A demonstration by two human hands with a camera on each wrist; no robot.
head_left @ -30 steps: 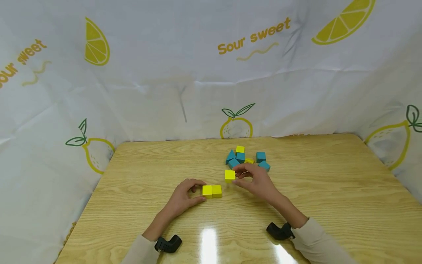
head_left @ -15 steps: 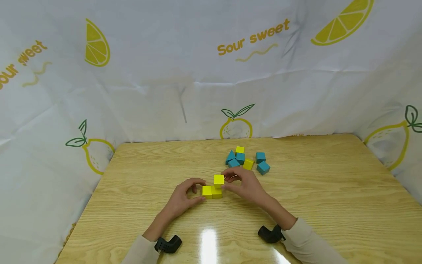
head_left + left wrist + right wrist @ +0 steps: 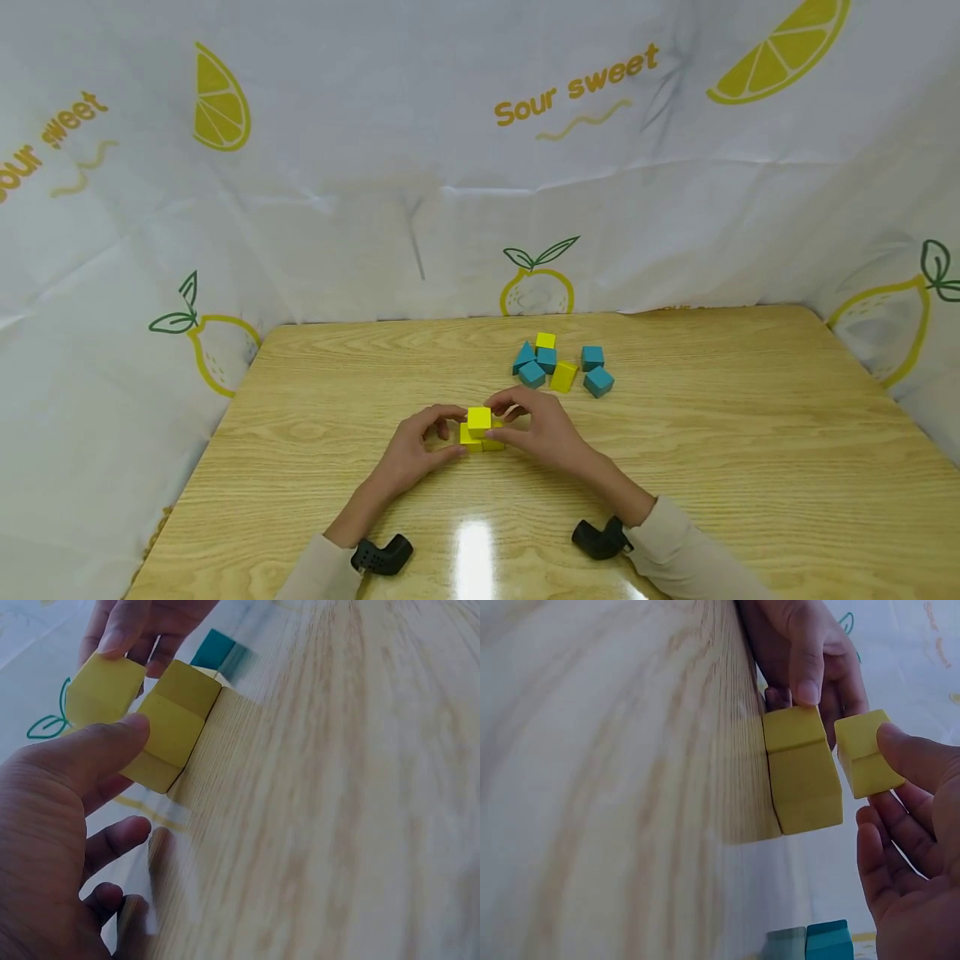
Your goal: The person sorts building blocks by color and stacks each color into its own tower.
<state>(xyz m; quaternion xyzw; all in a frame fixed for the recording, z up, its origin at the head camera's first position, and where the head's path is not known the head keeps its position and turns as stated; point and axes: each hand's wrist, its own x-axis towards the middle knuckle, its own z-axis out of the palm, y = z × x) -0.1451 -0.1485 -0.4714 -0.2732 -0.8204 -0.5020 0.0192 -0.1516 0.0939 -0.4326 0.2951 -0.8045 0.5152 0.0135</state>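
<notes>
Two yellow cubes sit side by side on the table, a left cube [image 3: 471,446] and a right cube [image 3: 806,793]. My left hand [image 3: 415,442] pinches the left cube between thumb and fingers. Above the pair, my right hand [image 3: 543,427] holds a third yellow cube [image 3: 479,418] between thumb and fingertips. A narrow gap shows between this raised cube and the pair in the right wrist view. From the head view, the raised cube hides parts of both cubes below, near their seam.
Behind the right hand lie several blue blocks [image 3: 547,360], among them a blue triangular block [image 3: 524,358], with a yellow cube [image 3: 545,341] and a slanted yellow block [image 3: 564,377]. The wooden table [image 3: 337,367] ends at a lemon-print cloth [image 3: 375,250].
My right hand has brought the third yellow cube leftward and nearer, from beside the pair to above it. The slanted yellow block has come into fuller view. My left hand stays in place.
</notes>
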